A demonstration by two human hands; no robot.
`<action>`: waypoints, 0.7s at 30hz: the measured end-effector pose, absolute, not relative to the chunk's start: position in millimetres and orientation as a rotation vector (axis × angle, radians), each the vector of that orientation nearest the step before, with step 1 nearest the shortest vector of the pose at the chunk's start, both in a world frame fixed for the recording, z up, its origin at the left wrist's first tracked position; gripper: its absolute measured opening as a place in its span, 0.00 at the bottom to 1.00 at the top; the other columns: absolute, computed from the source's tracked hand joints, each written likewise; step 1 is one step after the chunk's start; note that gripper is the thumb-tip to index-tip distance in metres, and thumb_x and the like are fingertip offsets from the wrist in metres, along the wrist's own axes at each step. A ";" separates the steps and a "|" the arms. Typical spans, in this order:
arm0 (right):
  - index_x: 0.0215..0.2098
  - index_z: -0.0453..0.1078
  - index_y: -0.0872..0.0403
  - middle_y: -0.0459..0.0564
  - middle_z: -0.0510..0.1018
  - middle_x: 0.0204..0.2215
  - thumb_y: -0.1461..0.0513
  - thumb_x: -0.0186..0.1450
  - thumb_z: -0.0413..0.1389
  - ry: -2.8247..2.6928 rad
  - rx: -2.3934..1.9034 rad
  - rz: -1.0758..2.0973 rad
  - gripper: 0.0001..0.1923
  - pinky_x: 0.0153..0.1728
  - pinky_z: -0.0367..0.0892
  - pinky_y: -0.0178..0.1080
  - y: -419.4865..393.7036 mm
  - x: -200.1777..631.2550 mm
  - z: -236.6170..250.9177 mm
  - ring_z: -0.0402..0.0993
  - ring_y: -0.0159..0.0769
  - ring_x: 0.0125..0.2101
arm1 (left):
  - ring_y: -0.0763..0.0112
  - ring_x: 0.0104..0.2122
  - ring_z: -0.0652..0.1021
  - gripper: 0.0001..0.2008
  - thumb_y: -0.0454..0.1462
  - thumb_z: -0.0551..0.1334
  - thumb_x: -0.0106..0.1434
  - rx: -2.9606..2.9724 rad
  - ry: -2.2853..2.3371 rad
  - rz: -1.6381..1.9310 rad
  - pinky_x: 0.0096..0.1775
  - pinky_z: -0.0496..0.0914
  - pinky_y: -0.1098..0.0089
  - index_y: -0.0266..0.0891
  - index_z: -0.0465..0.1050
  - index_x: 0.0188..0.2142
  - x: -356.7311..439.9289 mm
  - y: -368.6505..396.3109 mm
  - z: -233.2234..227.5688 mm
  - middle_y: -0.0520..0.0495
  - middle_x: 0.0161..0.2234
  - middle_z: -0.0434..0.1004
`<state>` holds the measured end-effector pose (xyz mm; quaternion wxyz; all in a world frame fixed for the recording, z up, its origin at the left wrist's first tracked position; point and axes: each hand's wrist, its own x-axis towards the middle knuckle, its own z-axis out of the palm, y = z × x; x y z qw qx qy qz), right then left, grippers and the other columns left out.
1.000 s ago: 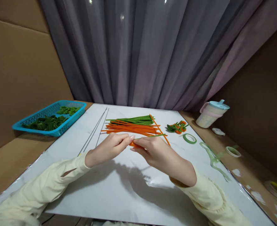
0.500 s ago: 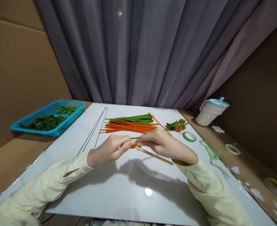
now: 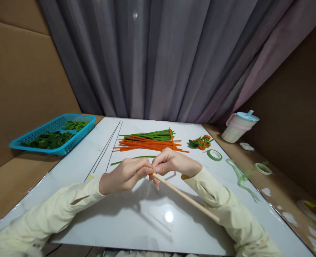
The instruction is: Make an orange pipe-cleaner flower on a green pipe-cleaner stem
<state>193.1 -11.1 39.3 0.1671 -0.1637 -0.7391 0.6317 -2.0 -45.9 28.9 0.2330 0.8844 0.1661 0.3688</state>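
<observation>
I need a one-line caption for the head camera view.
Both hands pinch an orange pipe cleaner at the tip of a wooden stick, above a white board.

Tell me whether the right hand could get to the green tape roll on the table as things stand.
Probably yes: the green tape roll lies in the open just beyond the right hand, nothing between them, though that hand is pinching the wooden stick.

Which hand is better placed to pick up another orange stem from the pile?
Probably the right hand: it lies just in front of the orange stems. The left hand is farther back.
</observation>
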 end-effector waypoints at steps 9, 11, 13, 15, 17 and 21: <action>0.38 0.66 0.58 0.43 0.69 0.23 0.57 0.63 0.56 -2.269 -0.592 0.699 0.11 0.22 0.54 0.28 -30.3 189.2 45.8 0.58 0.24 0.20 | 0.79 0.18 0.61 0.20 0.41 0.46 0.69 2.042 0.778 1.149 0.22 0.59 0.75 0.38 0.55 0.21 1.7 -46.2 29.6 0.56 0.18 0.55; 0.35 0.65 0.57 0.43 0.68 0.23 0.57 0.67 0.52 -2.318 -0.529 0.464 0.09 0.22 0.54 0.28 -32.9 185.6 41.3 0.58 0.24 0.20 | 0.80 0.18 0.61 0.20 0.41 0.47 0.69 2.022 0.761 1.168 0.21 0.58 0.75 0.38 0.55 0.21 2.6 -45.4 28.5 0.56 0.18 0.55; 0.30 0.62 0.56 0.43 0.66 0.22 0.58 0.69 0.47 -2.329 -0.482 0.298 0.12 0.22 0.53 0.29 -32.4 182.3 36.2 0.58 0.25 0.20 | 0.80 0.17 0.60 0.20 0.41 0.47 0.69 2.023 0.746 1.177 0.21 0.56 0.75 0.37 0.56 0.21 3.0 -44.7 26.8 0.56 0.18 0.53; 0.25 0.59 0.55 0.43 0.63 0.20 0.59 0.70 0.45 -2.327 -0.456 0.113 0.15 0.20 0.51 0.30 -30.0 180.2 32.0 0.56 0.25 0.20 | 0.80 0.17 0.58 0.20 0.41 0.47 0.69 2.008 0.735 1.161 0.20 0.55 0.75 0.37 0.56 0.21 2.6 -44.3 25.4 0.56 0.18 0.52; 0.23 0.57 0.54 0.42 0.60 0.18 0.60 0.69 0.45 -2.318 -0.440 -0.067 0.17 0.18 0.49 0.31 -27.6 178.9 29.4 0.53 0.25 0.18 | 0.80 0.17 0.57 0.21 0.42 0.46 0.69 2.000 0.722 1.130 0.19 0.54 0.74 0.37 0.55 0.20 1.8 -44.4 24.9 0.56 0.18 0.51; 0.20 0.52 0.53 0.40 0.56 0.16 0.62 0.69 0.45 -2.242 -0.404 -0.116 0.18 0.17 0.45 0.32 -27.8 174.5 26.3 0.48 0.25 0.16 | 0.80 0.17 0.57 0.22 0.45 0.45 0.69 1.989 0.692 1.061 0.19 0.53 0.74 0.37 0.56 0.21 0.7 -46.3 26.5 0.56 0.17 0.51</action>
